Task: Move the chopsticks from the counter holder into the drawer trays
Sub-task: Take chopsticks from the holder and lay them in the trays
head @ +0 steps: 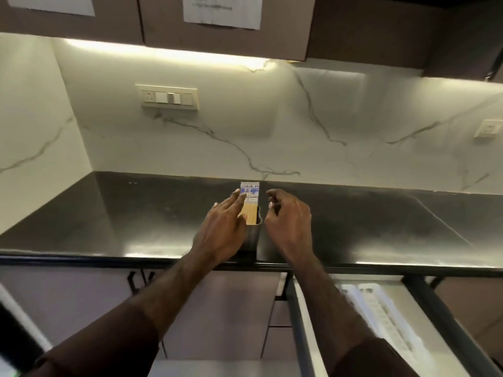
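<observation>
A bundle of wooden chopsticks (251,205) in white and blue paper sleeves stands upright in a shiny metal holder (253,236) near the front edge of the black counter (136,213). My left hand (223,227) reaches in from the left, its straight fingers touching the left side of the bundle. My right hand (288,216) hovers just right of the holder with fingers loosely curled, holding nothing. Below right, the open drawer (299,322) shows white trays (381,308).
A marble backsplash (272,126) rises behind the counter with a switch plate (168,97) at left and a socket (488,129) at right. Upper cabinets (223,20) with paper notes hang overhead. Closed cabinet doors (231,308) sit under the counter.
</observation>
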`<move>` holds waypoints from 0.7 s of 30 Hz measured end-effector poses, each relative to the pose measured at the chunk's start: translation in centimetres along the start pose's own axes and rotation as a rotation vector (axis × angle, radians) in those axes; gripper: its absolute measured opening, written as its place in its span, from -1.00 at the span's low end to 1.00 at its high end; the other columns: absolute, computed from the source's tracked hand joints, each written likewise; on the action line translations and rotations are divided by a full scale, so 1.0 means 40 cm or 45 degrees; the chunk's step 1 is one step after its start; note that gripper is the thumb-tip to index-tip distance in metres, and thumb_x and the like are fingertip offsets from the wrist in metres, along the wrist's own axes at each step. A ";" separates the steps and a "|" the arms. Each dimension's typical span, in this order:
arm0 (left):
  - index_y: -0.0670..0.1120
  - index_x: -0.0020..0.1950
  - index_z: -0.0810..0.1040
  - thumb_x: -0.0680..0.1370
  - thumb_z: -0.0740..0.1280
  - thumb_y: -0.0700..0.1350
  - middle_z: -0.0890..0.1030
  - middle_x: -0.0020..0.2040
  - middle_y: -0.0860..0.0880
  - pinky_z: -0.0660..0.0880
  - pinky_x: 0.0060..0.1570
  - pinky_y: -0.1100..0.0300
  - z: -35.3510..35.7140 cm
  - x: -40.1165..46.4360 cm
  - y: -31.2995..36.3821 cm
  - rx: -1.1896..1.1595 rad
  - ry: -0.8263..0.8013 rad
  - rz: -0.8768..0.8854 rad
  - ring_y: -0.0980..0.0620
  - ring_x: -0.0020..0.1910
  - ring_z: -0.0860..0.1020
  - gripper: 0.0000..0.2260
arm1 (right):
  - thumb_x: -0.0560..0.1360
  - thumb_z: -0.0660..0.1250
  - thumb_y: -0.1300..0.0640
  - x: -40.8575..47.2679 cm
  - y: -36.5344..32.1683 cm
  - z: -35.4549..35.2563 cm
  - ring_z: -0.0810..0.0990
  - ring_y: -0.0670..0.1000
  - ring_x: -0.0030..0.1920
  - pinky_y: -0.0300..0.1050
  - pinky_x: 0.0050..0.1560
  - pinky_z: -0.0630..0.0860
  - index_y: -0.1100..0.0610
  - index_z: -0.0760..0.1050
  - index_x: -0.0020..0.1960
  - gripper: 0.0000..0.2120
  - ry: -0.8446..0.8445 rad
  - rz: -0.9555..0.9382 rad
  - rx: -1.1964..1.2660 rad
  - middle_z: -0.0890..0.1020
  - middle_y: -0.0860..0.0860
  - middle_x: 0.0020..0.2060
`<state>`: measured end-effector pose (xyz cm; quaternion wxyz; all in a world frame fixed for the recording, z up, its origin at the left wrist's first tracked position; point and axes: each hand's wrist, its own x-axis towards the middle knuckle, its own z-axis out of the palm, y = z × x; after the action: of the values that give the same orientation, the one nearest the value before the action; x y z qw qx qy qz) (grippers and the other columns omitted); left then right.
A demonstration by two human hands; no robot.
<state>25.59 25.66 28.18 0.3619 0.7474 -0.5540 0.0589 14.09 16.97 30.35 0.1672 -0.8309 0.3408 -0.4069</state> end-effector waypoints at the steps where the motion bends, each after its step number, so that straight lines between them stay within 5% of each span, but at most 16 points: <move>1: -0.14 0.51 0.23 0.60 0.20 -0.21 0.25 0.53 -0.10 0.16 0.48 -0.09 -0.020 0.007 -0.035 -0.004 -0.002 0.001 -0.02 0.51 0.21 -0.53 | 0.52 0.33 0.23 0.010 -0.024 0.031 0.63 -0.04 0.09 -0.32 0.08 0.44 0.12 0.54 0.26 -0.69 -0.011 0.009 0.008 0.66 0.04 0.13; 7: -0.14 0.52 0.23 0.61 0.19 -0.18 0.22 0.54 -0.11 0.14 0.49 -0.05 -0.066 0.071 -0.187 -0.005 -0.035 -0.004 -0.02 0.51 0.22 -0.54 | 0.53 0.34 0.22 0.060 -0.084 0.183 0.62 -0.02 0.13 -0.08 0.20 0.56 0.13 0.51 0.29 -0.67 -0.085 0.059 -0.005 0.64 0.06 0.17; 21: -0.05 0.54 0.18 0.63 0.16 -0.11 0.17 0.56 -0.04 0.01 0.51 -0.04 0.139 0.255 -0.373 -0.025 -0.252 -0.114 0.01 0.53 0.18 -0.54 | 0.54 0.32 0.21 0.205 0.089 0.421 0.63 -0.07 0.08 -0.27 0.09 0.50 0.14 0.52 0.29 -0.68 -0.153 0.253 -0.034 0.65 0.06 0.14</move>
<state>40.71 16.13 22.03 0.3149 0.7701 -0.5535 -0.0368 29.42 8.68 22.67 0.2156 -0.8182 0.4162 -0.3330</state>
